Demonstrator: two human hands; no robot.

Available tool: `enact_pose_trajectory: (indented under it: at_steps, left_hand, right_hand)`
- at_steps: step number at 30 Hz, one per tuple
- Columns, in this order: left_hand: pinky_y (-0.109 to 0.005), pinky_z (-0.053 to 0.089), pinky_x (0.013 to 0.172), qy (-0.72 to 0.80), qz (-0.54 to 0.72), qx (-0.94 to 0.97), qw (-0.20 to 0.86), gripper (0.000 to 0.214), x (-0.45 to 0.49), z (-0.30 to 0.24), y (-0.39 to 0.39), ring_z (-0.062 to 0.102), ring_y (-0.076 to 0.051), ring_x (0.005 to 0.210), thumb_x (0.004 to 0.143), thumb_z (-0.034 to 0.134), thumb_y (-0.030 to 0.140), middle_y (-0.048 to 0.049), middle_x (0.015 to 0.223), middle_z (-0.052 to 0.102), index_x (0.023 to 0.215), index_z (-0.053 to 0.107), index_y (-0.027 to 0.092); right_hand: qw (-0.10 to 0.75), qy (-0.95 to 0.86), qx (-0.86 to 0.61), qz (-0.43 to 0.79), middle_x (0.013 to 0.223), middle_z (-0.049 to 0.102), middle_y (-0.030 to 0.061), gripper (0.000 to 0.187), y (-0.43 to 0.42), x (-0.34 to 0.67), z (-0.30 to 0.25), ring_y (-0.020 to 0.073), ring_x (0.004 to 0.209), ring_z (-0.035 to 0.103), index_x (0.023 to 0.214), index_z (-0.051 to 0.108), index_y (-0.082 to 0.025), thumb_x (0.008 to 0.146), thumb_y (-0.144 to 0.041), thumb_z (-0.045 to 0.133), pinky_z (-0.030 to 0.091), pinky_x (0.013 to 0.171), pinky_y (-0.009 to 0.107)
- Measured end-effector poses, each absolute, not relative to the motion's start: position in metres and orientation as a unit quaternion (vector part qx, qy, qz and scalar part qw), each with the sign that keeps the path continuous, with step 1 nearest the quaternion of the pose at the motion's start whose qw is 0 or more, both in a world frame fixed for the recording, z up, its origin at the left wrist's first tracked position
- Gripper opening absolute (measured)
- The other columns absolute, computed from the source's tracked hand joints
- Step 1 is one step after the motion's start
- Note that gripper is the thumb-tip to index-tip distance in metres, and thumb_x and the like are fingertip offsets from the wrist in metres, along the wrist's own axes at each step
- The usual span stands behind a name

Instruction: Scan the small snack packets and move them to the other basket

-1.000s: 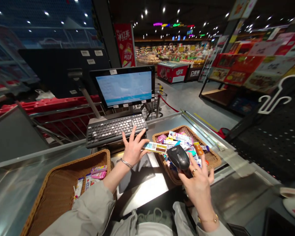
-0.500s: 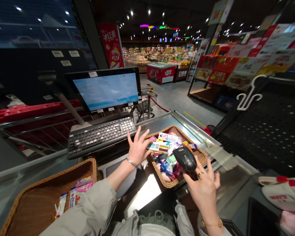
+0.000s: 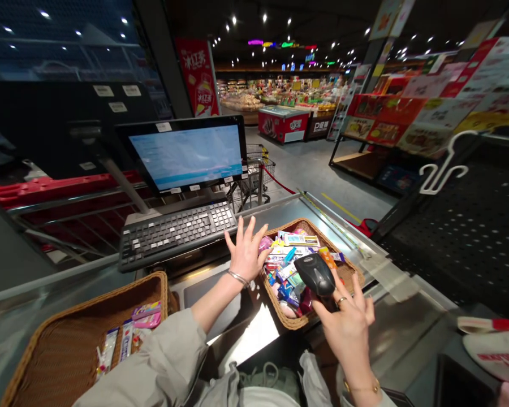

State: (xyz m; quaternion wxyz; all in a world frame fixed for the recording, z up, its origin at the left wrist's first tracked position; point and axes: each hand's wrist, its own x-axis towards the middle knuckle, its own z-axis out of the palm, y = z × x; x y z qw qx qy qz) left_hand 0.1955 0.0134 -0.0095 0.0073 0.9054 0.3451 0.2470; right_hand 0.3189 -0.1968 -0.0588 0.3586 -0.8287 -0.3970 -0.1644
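Note:
My left hand (image 3: 246, 259) hovers by the left rim of a wicker basket (image 3: 289, 321), its fingers spread and nothing in its grasp. The basket holds a heap of small wrapped sweets and snack packets (image 3: 286, 277). A flat packet with a white and yellow front (image 3: 300, 240) lies on top, toward the back of the heap. My right hand (image 3: 348, 323) grips a black handheld barcode scanner (image 3: 316, 273), its head above the basket. The scanner's handle is mostly hidden behind the fingers.
At left stands a second wicker basket (image 3: 51, 345) with several snack packets (image 3: 127, 336). Behind it are a black keyboard (image 3: 178, 229) and a lit monitor (image 3: 190, 152). A white hanger (image 3: 441, 169) hangs at right, near a red and white item (image 3: 494, 350).
The flat packet with a barcode that was at my left thumb is no longer there; a flat packet now shows on top of the heap. The view has shifted slightly. My right hand keeps the scanner.

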Motion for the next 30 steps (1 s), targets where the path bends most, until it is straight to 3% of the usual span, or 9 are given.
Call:
enact_pose_trajectory:
  at_steps: [19, 30]
  left_hand:
    - [-0.074, 0.009, 0.109, 0.458, 0.207, 0.864, -0.006, 0.058, 0.031, -0.015, -0.017, 0.015, -0.037, 0.148, 0.09, 0.057, 0.043, -0.0151, 0.159, 0.024, 0.144, 0.042, 0.027]
    - [-0.074, 0.009, 0.11, 0.567, 0.186, 0.802, -0.012, 0.059, -0.062, -0.037, -0.041, 0.018, -0.036, 0.147, 0.088, 0.059, 0.041, -0.0149, 0.158, 0.026, 0.143, 0.043, 0.027]
  right_hand:
    - [0.377, -0.54, -0.744, -0.112, 0.122, 0.069, 0.0059, 0.023, -0.145, 0.242, -0.036, 0.0357, 0.138, 0.038, 0.088, 0.072, -0.025, 0.077, -0.038, 0.056, 0.02, 0.11, 0.066]
    - [0.35, -0.657, -0.666, -0.046, 0.131, 0.064, 0.0051, 0.024, -0.114, 0.185, -0.051, 0.0351, 0.142, 0.03, 0.094, 0.071, -0.025, 0.076, -0.037, 0.06, 0.019, 0.109, 0.068]
